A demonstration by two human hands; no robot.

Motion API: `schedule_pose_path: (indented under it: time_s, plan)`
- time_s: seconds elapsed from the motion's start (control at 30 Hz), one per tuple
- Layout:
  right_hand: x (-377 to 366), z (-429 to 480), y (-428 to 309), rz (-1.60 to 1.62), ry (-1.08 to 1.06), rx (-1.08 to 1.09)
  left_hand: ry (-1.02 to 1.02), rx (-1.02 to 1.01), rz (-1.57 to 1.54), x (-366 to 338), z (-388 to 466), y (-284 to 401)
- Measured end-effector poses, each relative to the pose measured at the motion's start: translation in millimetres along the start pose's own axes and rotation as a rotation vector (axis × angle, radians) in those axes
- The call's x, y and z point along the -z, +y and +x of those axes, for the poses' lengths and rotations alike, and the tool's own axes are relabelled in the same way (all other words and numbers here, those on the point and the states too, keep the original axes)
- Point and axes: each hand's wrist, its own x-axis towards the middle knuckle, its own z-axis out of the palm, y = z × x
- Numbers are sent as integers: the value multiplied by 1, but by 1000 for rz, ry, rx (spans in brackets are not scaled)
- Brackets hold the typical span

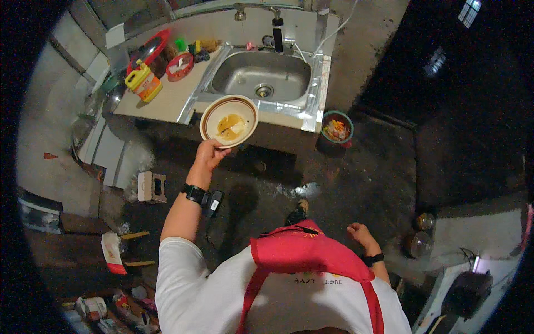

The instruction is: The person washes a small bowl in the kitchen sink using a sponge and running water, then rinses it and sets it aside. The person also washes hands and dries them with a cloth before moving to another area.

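Note:
A cream bowl with a brown band (247, 112) is held by its near rim in my left hand (210, 154), just in front of the counter's front edge. Yellowish-brown liquid and dark bits lie in its bottom. Behind the bowl is a stainless steel sink (238, 75), with some scraps at its drain (263, 90). My right hand (362, 234) hangs low at my right side, away from the counter, with its fingers partly curled; nothing shows in it.
On the counter's left stand a yellow detergent jug (144, 83), a red basket (180, 67) and a larger red-rimmed basin (162, 41). A black-handled faucet (277, 35) rises behind the sink. A green-rimmed bin with food scraps (337, 127) stands right of the counter. The floor has a shiny wet-looking patch (306, 190).

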Motion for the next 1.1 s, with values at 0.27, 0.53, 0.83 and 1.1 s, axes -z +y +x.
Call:
schedule_pose_path:
  time_s: [0.27, 0.53, 0.83, 1.1]
  plan:
    - [104, 142, -102, -9, 78, 130, 14, 16, -73, -84, 182, 98]
    - [90, 253, -230, -15, 158, 18, -9, -98, 86, -111, 423, 151]
    - [-10, 294, -331, 272, 260, -228, 143, 280, -14, -75, 641, 149]
    - [-17, 316, -440, 270, 292, -311, -358, -114, 1361, -45, 678, 165]
